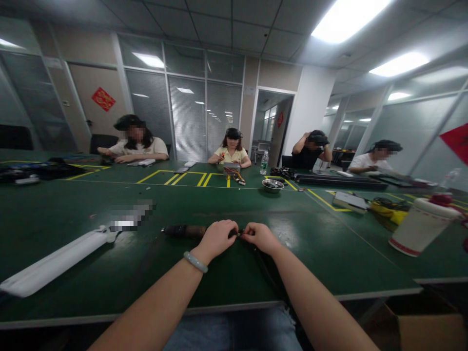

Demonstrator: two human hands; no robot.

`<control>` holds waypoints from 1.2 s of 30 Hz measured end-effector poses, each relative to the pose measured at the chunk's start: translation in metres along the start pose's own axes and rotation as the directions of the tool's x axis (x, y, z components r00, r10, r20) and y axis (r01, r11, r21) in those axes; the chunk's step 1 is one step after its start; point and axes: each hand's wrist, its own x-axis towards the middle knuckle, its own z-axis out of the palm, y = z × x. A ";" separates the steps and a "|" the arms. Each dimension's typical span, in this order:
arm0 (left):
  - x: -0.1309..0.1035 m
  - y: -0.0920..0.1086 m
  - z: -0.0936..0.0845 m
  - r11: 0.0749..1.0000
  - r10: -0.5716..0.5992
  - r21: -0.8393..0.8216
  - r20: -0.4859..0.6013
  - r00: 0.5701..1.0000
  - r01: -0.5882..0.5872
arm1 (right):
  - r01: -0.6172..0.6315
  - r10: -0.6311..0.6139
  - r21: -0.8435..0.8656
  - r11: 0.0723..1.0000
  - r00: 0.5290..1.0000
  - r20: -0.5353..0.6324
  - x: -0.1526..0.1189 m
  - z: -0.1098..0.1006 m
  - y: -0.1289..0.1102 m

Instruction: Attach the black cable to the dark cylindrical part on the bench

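Observation:
A dark, cylindrical power screwdriver (pixel 185 231) lies on the green table with its narrow tip pointing left. My left hand (pixel 219 239), a pale bangle on its wrist, is closed around the tool's rear end. Close beside it, my right hand (pixel 261 237) pinches the connector end of a black cable (pixel 268 270), and its fingers nearly touch those of the left. A small brassy spot shows between the fingertips; whether plug and tool are joined cannot be made out. From my right hand the cable runs down toward the table's front edge.
A long white arm-like object (pixel 58 261) lies at left. Ahead are a metal bowl (pixel 272 185), a water bottle (pixel 263 163) and a wire bundle (pixel 234 171). A white cup (pixel 422 226) stands right, near a white box (pixel 350 201). Several people sit across the table.

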 end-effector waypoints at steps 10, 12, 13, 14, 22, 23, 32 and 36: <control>0.000 -0.002 0.002 1.000 -0.010 -0.026 -0.012 1.000 0.009 | 0.002 -0.003 -0.022 1.000 1.000 -0.008 -0.002 -0.001 -0.002; 0.000 -0.002 0.002 1.000 0.000 -0.031 -0.023 1.000 -0.001 | 0.000 0.000 -0.021 1.000 1.000 -0.004 -0.002 0.000 -0.002; 0.000 -0.002 0.002 0.999 0.006 -0.033 -0.028 1.000 -0.007 | 0.000 0.000 -0.022 1.000 1.000 -0.002 -0.002 0.000 -0.002; 0.000 -0.002 0.002 0.999 0.010 -0.033 -0.030 0.999 -0.011 | 0.001 -0.001 -0.025 1.000 1.000 0.000 -0.002 0.000 -0.002; -0.001 -0.001 0.001 0.999 0.010 -0.034 -0.006 1.000 -0.010 | -0.005 0.005 -0.029 1.000 1.000 0.006 -0.003 -0.001 -0.004; -0.001 -0.001 0.002 0.999 0.010 -0.035 -0.005 1.000 -0.010 | -0.002 0.002 -0.029 1.000 1.000 0.005 -0.003 -0.001 -0.004; 0.000 -0.005 0.008 0.999 0.035 0.006 -0.053 0.998 -0.035 | 0.038 -0.038 -0.065 0.997 0.999 -0.008 -0.004 -0.002 -0.009; 0.000 -0.005 0.009 1.000 0.028 0.003 -0.051 0.998 -0.028 | 0.033 -0.033 -0.064 0.997 0.999 -0.007 -0.005 -0.002 -0.009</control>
